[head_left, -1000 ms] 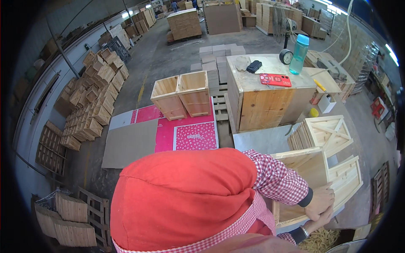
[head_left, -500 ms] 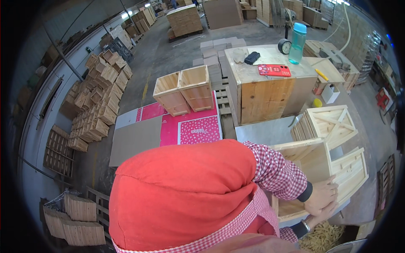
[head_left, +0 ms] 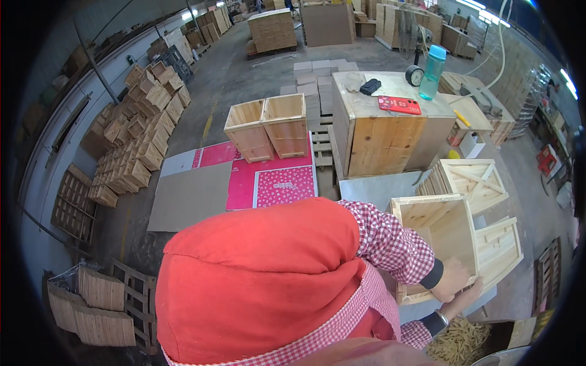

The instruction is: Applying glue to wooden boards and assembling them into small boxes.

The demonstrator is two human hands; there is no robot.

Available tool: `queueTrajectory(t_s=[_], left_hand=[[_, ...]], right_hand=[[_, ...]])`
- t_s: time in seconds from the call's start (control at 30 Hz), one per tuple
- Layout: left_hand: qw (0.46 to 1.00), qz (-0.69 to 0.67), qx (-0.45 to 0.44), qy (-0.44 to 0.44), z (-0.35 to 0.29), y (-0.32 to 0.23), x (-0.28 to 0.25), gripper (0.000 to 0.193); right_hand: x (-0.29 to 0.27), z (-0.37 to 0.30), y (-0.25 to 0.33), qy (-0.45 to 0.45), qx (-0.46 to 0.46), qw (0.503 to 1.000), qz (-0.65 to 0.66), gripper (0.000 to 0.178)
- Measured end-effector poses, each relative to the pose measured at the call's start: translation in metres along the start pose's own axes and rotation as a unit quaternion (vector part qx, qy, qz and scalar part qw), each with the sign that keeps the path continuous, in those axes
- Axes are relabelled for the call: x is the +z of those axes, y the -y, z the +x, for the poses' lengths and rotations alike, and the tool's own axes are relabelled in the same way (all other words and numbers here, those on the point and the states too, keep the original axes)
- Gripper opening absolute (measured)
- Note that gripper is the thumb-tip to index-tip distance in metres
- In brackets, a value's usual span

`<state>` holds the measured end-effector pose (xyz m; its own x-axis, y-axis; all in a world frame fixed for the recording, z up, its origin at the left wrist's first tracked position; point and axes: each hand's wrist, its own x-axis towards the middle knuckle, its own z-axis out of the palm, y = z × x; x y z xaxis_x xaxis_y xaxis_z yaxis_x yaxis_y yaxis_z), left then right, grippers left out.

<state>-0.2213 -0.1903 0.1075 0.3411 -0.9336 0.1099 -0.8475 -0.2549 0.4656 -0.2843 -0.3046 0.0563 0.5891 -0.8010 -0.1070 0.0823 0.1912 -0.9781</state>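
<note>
A pale wooden box (head_left: 439,222) lies with its open side up at the right of the picture. My left hand (head_left: 453,277), fingers curled, grips the box at its near right corner. Just below it, my right hand (head_left: 465,300) closes on the same corner from outside, a band on its wrist. Whether a small part sits between the fingers is hidden. A slatted wooden panel (head_left: 497,247) rests against the right side of the box. Beyond it stand several stacked panels, the front one with an X-shaped brace (head_left: 479,182).
A wooden cabinet (head_left: 387,143) bears a red phone (head_left: 399,105), a teal bottle (head_left: 432,73) and a dial gauge (head_left: 414,75). Two wooden boxes (head_left: 285,137) stand on pink sheeting. Near my right wrist is a bin of small wooden pieces (head_left: 458,340).
The box now sits more upright in view, and its inside shows more. Both hands have shifted slightly left along with its corner, and my left fingers have curled in.
</note>
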Motion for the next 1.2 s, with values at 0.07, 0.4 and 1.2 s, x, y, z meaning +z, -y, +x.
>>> queueTrajectory(t_s=[0.07,0.4,1.2], left_hand=[[0.999,-0.021,-0.04,0.009,0.0,0.002,0.005,0.026],[0.992,-0.081,-0.077,0.067,0.006,0.009,0.014,0.03],[0.949,0.026,0.091,-0.301,-0.098,0.106,-0.115,0.042]], right_hand=[[0.002,-0.007,0.001,-0.008,0.009,0.999,0.04,0.042],[0.016,-0.004,0.009,-0.011,-0.047,0.998,0.041,0.018],[0.0,-0.131,-0.01,-0.054,-0.112,0.977,-0.171,0.034]])
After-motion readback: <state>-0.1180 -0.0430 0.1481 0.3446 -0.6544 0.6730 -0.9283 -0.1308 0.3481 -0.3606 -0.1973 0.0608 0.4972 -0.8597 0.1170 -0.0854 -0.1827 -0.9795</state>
